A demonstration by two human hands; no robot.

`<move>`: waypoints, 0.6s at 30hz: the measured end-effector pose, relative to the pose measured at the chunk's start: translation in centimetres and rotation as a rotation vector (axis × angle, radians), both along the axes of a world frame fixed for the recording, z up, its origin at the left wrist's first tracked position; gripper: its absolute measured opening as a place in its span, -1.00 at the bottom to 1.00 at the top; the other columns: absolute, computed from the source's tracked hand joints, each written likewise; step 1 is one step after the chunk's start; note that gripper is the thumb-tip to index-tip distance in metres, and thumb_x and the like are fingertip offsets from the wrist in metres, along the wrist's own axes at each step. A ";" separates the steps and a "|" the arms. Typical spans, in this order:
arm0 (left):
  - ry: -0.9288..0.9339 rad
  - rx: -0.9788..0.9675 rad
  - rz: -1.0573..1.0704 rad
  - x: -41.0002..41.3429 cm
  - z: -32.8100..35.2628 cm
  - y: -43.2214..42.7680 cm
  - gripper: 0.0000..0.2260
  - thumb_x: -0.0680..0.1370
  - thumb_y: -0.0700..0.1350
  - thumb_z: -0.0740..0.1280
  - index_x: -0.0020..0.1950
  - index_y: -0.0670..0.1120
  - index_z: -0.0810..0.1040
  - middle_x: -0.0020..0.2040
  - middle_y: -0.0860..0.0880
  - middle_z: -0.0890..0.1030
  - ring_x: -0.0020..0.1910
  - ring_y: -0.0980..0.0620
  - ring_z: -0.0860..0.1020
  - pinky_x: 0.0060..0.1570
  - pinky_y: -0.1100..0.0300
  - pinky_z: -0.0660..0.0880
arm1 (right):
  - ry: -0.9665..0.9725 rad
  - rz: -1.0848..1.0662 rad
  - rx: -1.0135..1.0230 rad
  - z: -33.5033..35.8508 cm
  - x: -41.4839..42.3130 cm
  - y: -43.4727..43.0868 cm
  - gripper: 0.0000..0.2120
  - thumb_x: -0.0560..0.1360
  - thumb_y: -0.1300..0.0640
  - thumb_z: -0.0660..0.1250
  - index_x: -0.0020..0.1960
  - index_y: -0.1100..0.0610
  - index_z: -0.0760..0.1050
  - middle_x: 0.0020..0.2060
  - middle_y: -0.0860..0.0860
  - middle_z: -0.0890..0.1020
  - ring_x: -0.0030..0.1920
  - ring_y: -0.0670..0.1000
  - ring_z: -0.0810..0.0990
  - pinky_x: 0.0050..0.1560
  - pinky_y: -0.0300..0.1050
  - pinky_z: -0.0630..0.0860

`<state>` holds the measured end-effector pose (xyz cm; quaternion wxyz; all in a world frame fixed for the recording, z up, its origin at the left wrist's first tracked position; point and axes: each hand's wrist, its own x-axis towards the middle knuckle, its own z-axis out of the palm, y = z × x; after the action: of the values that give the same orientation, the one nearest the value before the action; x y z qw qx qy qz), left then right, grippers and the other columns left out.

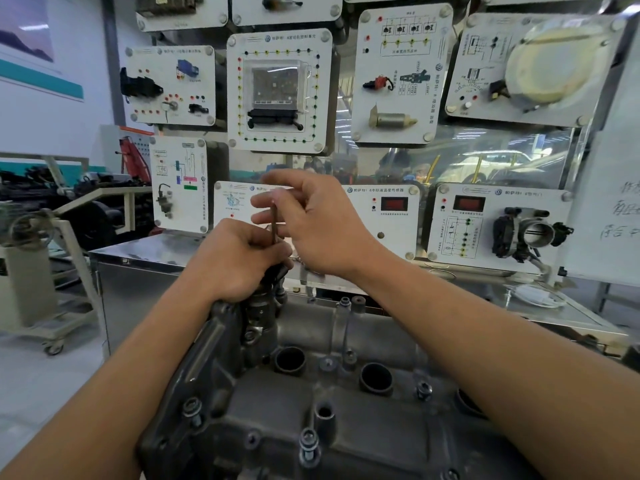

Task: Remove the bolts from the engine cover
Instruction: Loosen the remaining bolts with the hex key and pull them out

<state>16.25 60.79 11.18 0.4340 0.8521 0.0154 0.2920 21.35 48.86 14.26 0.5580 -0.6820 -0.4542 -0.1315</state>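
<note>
Shows a grey metal engine cover (311, 403) lying near and central, flanged bolts (309, 441) standing upright along its near edge. Shows the left hand (239, 261) clenched around the lower part of a thin dark rod (273, 223) at the cover's far left end, and the right hand (311, 220) beside it, fingers loosely spread at the rod's top, grasp impossible to tell. Sets white display boards (280, 91) of car parts far behind.

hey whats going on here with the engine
A person is working at the far end of the engine cover. The left hand grips a thin dark tool standing upright there, and the right hand pinches its top end. At least three bolts nearer the camera are still in the cover.
</note>
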 end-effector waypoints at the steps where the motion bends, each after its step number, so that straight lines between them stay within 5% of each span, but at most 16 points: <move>1: -0.002 -0.051 -0.023 -0.1 0.0 0.0 -0.76 0.55 -0.22 0.41 -0.33 -0.14 0.63 -0.57 0.12 0.56 -0.57 0.27 0.47 -0.51 0.50 0.33 | 0.110 0.076 0.049 0.0 0.2 -0.1 -0.71 0.66 0.28 0.15 0.36 0.27 0.42 -0.11 0.15 0.70 -0.15 0.06 0.72 -0.04 0.05 0.68; 8: 0.027 0.006 -0.025 -0.1 0.3 -0.1 -0.83 0.54 -0.16 0.43 -0.17 -0.24 0.72 -0.41 0.12 0.67 -0.47 0.24 0.54 -0.44 0.49 0.39 | 0.649 0.321 0.308 0.1 0.7 0.5 -0.73 0.59 0.23 0.34 0.26 0.28 0.45 -0.38 0.07 0.67 -0.41 0.01 0.65 -0.38 -0.16 0.60; 11: 0.037 -0.002 -0.032 0.0 0.3 -0.1 -0.81 0.53 -0.19 0.44 -0.15 -0.31 0.70 -0.39 0.08 0.68 -0.50 0.27 0.56 -0.43 0.48 0.42 | 0.643 0.250 0.279 0.2 0.3 1.1 -0.90 0.59 0.17 0.35 -0.06 0.20 0.57 -0.47 0.02 0.60 -0.49 -0.05 0.55 -0.46 -0.20 0.54; 14: 0.041 0.048 -0.004 -0.4 0.5 -0.2 -0.83 0.52 -0.21 0.44 -0.27 -0.21 0.68 -0.46 0.08 0.65 -0.51 0.27 0.54 -0.46 0.46 0.39 | 0.457 0.145 0.137 0.0 -0.2 1.8 -0.74 0.61 0.05 0.33 -0.22 0.10 0.59 -0.53 -0.07 0.48 -0.52 -0.11 0.41 -0.37 -0.22 0.45; 18: 0.029 0.136 0.081 -0.6 0.7 -0.2 -0.72 0.47 -0.27 0.39 -0.42 -0.04 0.52 -0.50 0.03 0.56 -0.43 0.05 0.51 -0.42 0.21 0.36 | 0.252 0.118 -0.011 -0.5 -1.2 2.2 -0.56 0.58 -0.04 0.35 -0.42 0.09 0.38 -0.57 -0.12 0.38 -0.51 -0.15 0.33 -0.34 -0.28 0.33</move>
<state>15.64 60.64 11.86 0.3628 0.8823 0.0363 0.2976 20.16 51.08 13.79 0.6134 -0.6682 -0.4208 -0.0091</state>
